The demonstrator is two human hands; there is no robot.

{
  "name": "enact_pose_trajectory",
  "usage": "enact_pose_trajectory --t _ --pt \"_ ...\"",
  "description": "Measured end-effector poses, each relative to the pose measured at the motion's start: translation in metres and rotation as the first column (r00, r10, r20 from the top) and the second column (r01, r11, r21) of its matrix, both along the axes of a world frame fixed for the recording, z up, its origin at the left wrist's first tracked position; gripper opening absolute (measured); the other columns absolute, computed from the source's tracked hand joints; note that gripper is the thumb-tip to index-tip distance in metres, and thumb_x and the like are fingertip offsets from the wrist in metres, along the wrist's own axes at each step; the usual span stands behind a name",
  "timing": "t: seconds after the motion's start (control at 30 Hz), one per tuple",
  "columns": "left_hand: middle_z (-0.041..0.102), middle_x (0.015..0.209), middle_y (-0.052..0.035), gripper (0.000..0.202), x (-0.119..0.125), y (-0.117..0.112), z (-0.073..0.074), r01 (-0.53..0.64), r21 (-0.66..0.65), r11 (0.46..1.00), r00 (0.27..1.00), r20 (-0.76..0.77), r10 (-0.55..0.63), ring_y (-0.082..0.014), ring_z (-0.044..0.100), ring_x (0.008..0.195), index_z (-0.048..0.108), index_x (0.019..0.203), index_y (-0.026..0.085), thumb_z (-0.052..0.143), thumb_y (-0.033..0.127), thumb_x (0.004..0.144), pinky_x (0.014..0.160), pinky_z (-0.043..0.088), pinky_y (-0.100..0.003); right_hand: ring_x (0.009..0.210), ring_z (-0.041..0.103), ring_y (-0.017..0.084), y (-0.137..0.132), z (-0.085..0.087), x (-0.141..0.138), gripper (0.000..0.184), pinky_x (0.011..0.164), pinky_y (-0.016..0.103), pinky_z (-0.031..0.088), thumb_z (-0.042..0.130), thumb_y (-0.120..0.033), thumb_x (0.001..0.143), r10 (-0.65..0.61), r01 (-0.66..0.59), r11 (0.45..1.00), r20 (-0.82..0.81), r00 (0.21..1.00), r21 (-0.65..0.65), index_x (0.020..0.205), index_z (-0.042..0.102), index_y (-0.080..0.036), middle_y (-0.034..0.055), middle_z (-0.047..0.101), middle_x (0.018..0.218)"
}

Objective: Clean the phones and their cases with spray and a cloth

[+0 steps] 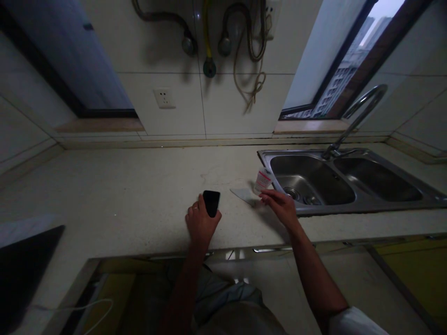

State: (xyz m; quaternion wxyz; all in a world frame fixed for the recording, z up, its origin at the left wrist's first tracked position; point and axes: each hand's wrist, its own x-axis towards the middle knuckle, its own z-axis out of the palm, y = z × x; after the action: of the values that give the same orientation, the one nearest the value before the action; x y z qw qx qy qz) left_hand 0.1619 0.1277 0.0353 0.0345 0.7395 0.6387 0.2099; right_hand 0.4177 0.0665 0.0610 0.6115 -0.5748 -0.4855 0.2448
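Note:
My left hand [202, 223] is closed around the sides of a black-screened phone [211, 203], which is at the counter with its dark face up. To the right, my right hand [279, 207] has its thumb and fingertips drawn together. Whatever may be between those fingertips is too small and blurred to name. Just left of them a thin, pale, pointed flat piece [244, 193] lies on the counter; I cannot tell whether the fingers touch it. A clear plastic cup with red print [262, 180] stands right behind the fingertips, beside the sink edge.
The pale counter [139, 195] runs along a tiled wall. At right is a double steel sink [314, 179] with a curved faucet [363, 116]. Hoses [244, 23] and a socket [164, 98] are on the wall. A dark flat panel [28, 265] sits at left, near a white cable [101, 302].

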Motion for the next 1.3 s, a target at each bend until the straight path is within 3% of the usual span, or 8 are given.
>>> enact_pose_trajectory --t 0.23,0.5,0.77,0.97,1.03,1.13,1.23,1.3 --pt "0.059 0.128 -0.0244 0.080 0.007 0.005 0.008 0.007 -0.037 0.999 0.998 -0.062 -0.009 -0.0377 0.054 0.115 0.038 0.148 0.006 0.056 0.050 0.083 0.092 0.044 -0.049 0.050 0.052 0.009 0.007 -0.003 0.032 0.023 0.051 0.024 0.042 0.077 -0.032 0.069 -0.429 0.485 0.861 -0.291 0.855 0.155 0.087 0.074 -0.018 -0.0011 0.069 0.069" --pt "0.059 0.122 -0.0222 0.082 0.013 0.020 0.019 0.005 -0.138 0.990 0.999 -0.049 -0.012 -0.0383 0.053 0.112 0.037 0.150 0.013 0.061 0.044 0.078 0.086 0.047 -0.047 0.050 0.050 0.008 0.014 -0.027 0.034 0.027 0.048 0.022 0.039 0.077 -0.031 0.064 -0.451 0.491 0.871 -0.373 0.811 0.014 0.087 0.072 -0.018 -0.0011 0.070 0.074" --pt "0.059 0.127 -0.0272 0.095 0.003 0.016 0.019 -0.004 -0.170 0.985 1.000 0.024 0.008 -0.0389 0.053 0.119 0.022 0.153 0.003 0.061 0.052 0.082 0.092 0.046 -0.046 0.050 0.050 0.008 0.013 -0.027 0.034 0.029 0.048 0.022 0.038 0.077 -0.032 0.063 -0.441 0.455 0.889 -0.357 0.823 -0.048 0.088 0.073 -0.017 -0.0017 0.068 0.071" --pt "0.056 0.137 -0.0268 0.079 -0.037 0.013 -0.001 0.171 -0.187 0.967 0.922 0.375 -0.091 -0.0357 0.053 0.127 0.044 0.142 0.005 0.055 0.057 0.085 0.105 0.042 -0.048 0.055 0.054 0.010 -0.001 -0.026 0.018 0.025 0.054 0.024 0.044 0.076 -0.035 0.071 -0.472 0.502 0.864 -0.275 0.838 0.048 0.090 0.073 -0.019 -0.0001 0.069 0.077" --pt "0.060 0.134 -0.0217 0.067 -0.056 0.011 -0.010 0.213 -0.195 0.957 0.818 0.572 -0.065 -0.0298 0.062 0.116 0.051 0.136 0.011 0.055 0.054 0.085 0.097 0.050 -0.044 0.058 0.057 0.011 -0.010 -0.027 0.009 0.022 0.057 0.026 0.047 0.073 -0.036 0.077 -0.428 0.443 0.893 -0.153 0.891 0.080 0.091 0.073 -0.019 0.0014 0.070 0.079" --pt "0.070 0.118 -0.0171 0.058 -0.076 0.008 -0.019 0.247 -0.188 0.951 0.677 0.736 -0.030 -0.0251 0.069 0.100 0.060 0.124 0.013 0.056 0.054 0.083 0.089 0.055 -0.041 0.067 0.063 0.015 -0.015 -0.026 -0.005 0.021 0.065 0.030 0.051 0.067 -0.036 0.085 -0.125 0.119 0.992 0.161 0.979 0.049 0.096 0.073 -0.020 0.0051 0.072 0.088" --pt "0.073 0.109 -0.0153 0.055 -0.080 0.007 -0.021 0.253 -0.175 0.952 0.612 0.791 -0.017 -0.0243 0.070 0.097 0.063 0.118 0.013 0.057 0.054 0.082 0.087 0.056 -0.039 0.077 0.065 0.018 -0.007 -0.020 -0.015 0.031 0.071 0.033 0.053 0.062 -0.036 0.090 0.185 -0.177 0.982 0.424 0.887 -0.058 0.116 0.068 -0.021 0.0100 0.071 0.108" --pt "0.074 0.106 -0.0148 0.053 -0.077 0.006 -0.021 0.223 -0.162 0.961 0.620 0.784 -0.011 -0.0239 0.071 0.094 0.064 0.117 0.013 0.059 0.052 0.081 0.085 0.057 -0.039 0.075 0.064 0.017 0.003 -0.015 -0.019 0.037 0.071 0.034 0.053 0.059 -0.036 0.091 0.228 -0.207 0.973 0.511 0.829 -0.099 0.125 0.064 -0.021 0.0120 0.069 0.115"
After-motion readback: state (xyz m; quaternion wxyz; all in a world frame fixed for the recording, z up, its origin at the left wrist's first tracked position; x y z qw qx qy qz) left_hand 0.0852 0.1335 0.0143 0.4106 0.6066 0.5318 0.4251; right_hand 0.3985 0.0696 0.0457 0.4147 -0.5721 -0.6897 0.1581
